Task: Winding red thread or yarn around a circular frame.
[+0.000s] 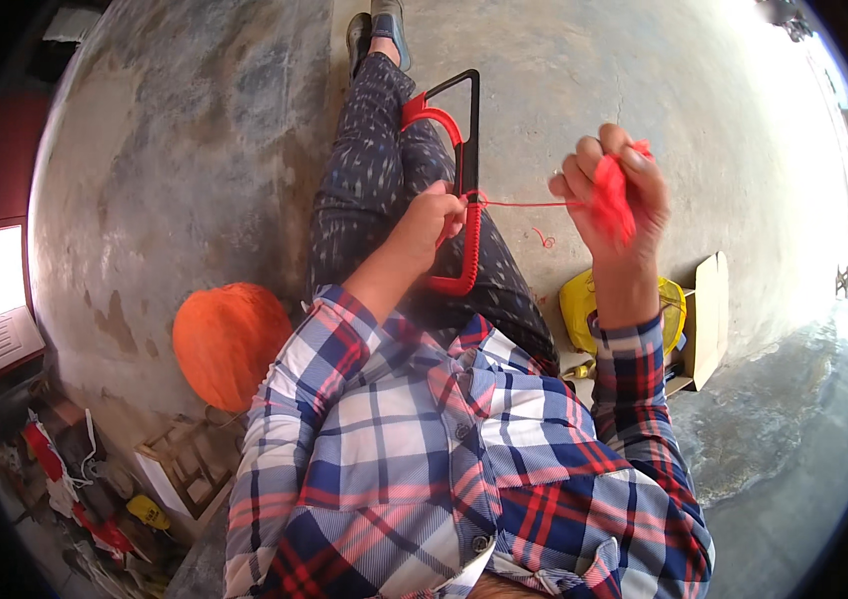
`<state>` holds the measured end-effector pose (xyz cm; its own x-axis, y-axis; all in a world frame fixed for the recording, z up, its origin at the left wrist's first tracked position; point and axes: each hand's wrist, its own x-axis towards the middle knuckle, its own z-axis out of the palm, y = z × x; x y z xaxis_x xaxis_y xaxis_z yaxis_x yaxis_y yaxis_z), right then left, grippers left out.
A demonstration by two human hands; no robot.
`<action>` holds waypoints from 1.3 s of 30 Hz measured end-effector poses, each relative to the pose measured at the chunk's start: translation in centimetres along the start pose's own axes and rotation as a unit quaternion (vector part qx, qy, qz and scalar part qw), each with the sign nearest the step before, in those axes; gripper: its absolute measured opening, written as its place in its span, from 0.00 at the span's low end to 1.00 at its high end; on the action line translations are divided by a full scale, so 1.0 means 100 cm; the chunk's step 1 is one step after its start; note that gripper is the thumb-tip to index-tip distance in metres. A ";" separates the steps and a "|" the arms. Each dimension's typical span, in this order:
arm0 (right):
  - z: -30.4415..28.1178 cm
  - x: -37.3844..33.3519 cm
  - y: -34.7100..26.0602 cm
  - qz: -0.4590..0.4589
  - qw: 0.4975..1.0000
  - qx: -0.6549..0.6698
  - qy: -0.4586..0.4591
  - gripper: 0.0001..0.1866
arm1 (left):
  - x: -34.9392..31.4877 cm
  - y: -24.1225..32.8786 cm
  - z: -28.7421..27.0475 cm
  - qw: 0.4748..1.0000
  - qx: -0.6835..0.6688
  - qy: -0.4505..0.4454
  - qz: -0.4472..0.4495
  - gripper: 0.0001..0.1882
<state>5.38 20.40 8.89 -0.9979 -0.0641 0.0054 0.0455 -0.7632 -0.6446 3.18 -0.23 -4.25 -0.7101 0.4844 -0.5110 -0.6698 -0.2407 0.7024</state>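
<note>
A narrow black frame with rounded corners (474,120) lies over my legs, its lower part wrapped in tight turns of red cord (471,250). A loose red loop curves along its far left side. My left hand (434,218) is closed on the frame's middle, fingers pinched where the wrapping ends. From there a single strand of cord runs taut to my right hand (619,190), raised on the right. That hand is closed around a bunched, blurred red hank of cord (614,200).
My outstretched legs in dark patterned trousers (364,170) rest on the concrete floor (224,130). An orange rounded bundle (231,344) sits at left, near a wooden frame (184,464) and clutter. At right are a yellow bag (578,309), a cardboard box (711,319) and a red scrap of cord (544,239).
</note>
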 end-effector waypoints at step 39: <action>-0.047 -0.005 0.088 0.142 0.942 -0.304 0.031 0.07 | -0.025 0.038 0.012 0.913 0.269 0.131 0.279 0.04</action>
<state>6.08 16.75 -0.42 -0.9510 -0.1579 -0.2660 0.2956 -0.2108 -0.9318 2.70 -1.31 0.32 -0.9828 0.1776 -0.0516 -0.0353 0.0935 0.9950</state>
